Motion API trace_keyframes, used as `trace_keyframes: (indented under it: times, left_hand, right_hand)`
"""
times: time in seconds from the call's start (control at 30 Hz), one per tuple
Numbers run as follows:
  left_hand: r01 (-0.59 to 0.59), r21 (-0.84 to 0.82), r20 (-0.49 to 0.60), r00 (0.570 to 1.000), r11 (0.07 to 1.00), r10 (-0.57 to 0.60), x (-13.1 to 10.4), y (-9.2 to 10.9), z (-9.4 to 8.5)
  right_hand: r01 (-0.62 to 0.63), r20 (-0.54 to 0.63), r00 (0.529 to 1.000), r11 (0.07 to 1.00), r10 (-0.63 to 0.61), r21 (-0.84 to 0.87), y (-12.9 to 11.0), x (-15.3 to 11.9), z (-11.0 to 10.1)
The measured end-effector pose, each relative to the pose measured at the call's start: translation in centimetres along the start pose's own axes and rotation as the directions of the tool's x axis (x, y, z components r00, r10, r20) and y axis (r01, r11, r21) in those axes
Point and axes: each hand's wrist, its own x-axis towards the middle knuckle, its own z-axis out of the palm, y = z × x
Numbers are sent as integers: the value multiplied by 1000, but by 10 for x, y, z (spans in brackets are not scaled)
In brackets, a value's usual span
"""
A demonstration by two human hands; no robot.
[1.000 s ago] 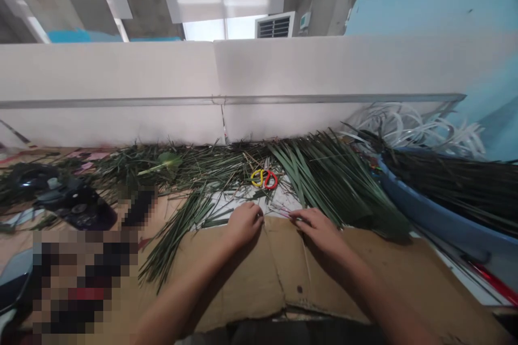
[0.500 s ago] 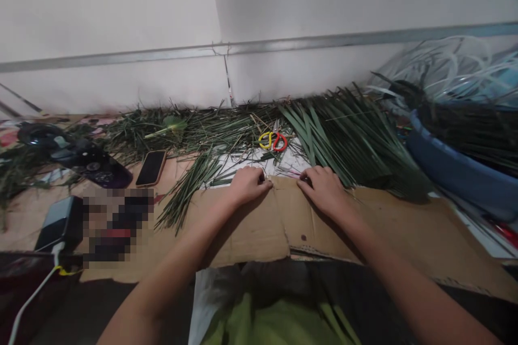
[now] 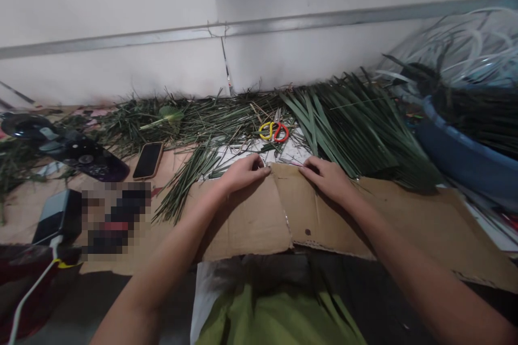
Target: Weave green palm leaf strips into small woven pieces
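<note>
My left hand [image 3: 245,173] rests at the far edge of a brown cardboard sheet [image 3: 251,226], thumb on top and fingers curled over the rim. A short distance to the right, my right hand [image 3: 327,175] pinches the same edge in a similar way. A seam or fold runs through the cardboard between the two hands. Just beyond the hands lie scissors [image 3: 274,130] with one yellow and one red handle. Long green leaf strips [image 3: 356,124] are fanned out past my right hand. A bundle of thinner green strips [image 3: 188,183] lies left of my left hand.
A dark bottle [image 3: 87,156], a phone [image 3: 148,160] and a black box with a cable [image 3: 59,218] stand at the left. Cut leaf scraps [image 3: 202,118] line the wall [image 3: 141,70]. A blue tub [image 3: 473,145] of dark strips is at the right.
The view has tilted slightly down, so everything sits higher. Both hands stay at the cardboard's far edge, and the near edge by the seam looks slightly shifted.
</note>
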Motion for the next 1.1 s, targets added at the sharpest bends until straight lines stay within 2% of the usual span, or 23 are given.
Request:
trace_keyframes:
  times: [0.23, 0.47, 0.63, 0.8, 0.93, 1.1]
  left_hand:
    - [16, -26, 9, 1000, 1000, -16, -5, 6, -1]
    - [3, -64, 27, 1000, 998, -2, -4, -3, 7]
    - [-7, 15, 97, 995, 1000, 5, -4, -3, 9]
    - [-1, 45, 100, 995, 999, -3, -8, -1, 13]
    - [-84, 129, 75, 994, 988, 74, -11, -3, 18]
    - [-175, 304, 110, 983, 937, 148, -15, 0, 22]
  right_hand:
    - [59, 75, 995, 998, -60, 12, -4, 3, -5]
    - [63, 184, 980, 994, -79, 93, 0, 8, -4]
    - [49, 211, 975, 994, -69, 99, -4, 1, -2]
    - [72, 180, 981, 996, -79, 46, -10, -5, 4]
    - [113, 168, 979, 994, -113, 13, -14, -6, 11]
    - [161, 174, 972, 987, -160, 5, -20, -6, 19]
